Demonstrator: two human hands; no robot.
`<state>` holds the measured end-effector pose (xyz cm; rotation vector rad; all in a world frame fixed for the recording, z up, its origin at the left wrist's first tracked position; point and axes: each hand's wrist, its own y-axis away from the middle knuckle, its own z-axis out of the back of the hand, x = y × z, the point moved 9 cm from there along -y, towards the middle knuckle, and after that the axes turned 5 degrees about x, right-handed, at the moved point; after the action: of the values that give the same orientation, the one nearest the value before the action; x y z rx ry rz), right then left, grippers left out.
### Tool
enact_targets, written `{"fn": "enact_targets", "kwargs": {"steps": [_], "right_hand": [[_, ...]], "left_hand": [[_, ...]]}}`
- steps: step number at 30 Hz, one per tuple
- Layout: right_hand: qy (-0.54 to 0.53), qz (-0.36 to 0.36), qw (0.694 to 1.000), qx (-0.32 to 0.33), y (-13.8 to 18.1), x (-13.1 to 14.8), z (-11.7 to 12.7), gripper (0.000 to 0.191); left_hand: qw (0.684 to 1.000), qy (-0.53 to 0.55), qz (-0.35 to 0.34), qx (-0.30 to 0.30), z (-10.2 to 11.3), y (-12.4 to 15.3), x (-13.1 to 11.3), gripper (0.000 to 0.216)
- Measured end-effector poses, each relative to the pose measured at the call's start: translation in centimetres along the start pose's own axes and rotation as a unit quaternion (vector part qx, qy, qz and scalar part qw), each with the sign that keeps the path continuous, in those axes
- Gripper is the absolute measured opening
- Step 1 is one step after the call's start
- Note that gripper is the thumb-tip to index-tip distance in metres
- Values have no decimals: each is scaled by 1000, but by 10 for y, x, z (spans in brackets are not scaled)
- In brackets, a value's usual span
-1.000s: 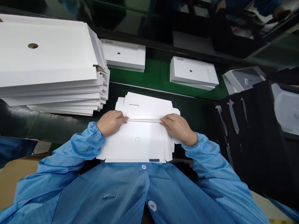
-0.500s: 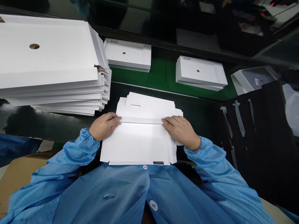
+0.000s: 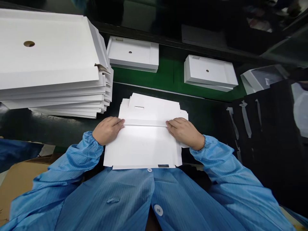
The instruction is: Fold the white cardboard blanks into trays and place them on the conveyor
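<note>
A flat white cardboard box blank (image 3: 144, 144) lies on the dark bench right in front of me, with a folded strip running across its middle. My left hand (image 3: 107, 130) presses on the left end of that strip, fingers curled down onto the card. At the strip's right end, my right hand (image 3: 184, 131) does the same. The far flap of the blank, with a small slot, reaches past my fingers.
A tall stack of flat white blanks (image 3: 53, 67) with a round hole stands at the left. Two folded white boxes (image 3: 133, 56) (image 3: 209, 72) sit on the green belt (image 3: 168, 73) beyond. Black inserts (image 3: 264, 128) lie at the right, a brown carton (image 3: 16, 179) at lower left.
The folded strip has widened slightly as both hands press it down. My hands stay at its two ends; the view has shifted a little.
</note>
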<state>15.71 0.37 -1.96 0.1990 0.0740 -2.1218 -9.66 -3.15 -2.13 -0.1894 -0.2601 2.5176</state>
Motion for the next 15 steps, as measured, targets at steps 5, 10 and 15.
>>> {"fn": "enact_targets", "kwargs": {"steps": [5,10,15], "right_hand": [[-2,7,1000,-20,4,0,0,26],[-41,30,997,-58,14,1,8,22],[-57,24,997,-45,18,2,10,21]], "left_hand": [[999,-29,-17,12,1,-2,-2,27],[998,-36,-11,42,-1,-2,-4,27],[996,-62,-20,68,-6,-2,-8,28]]}}
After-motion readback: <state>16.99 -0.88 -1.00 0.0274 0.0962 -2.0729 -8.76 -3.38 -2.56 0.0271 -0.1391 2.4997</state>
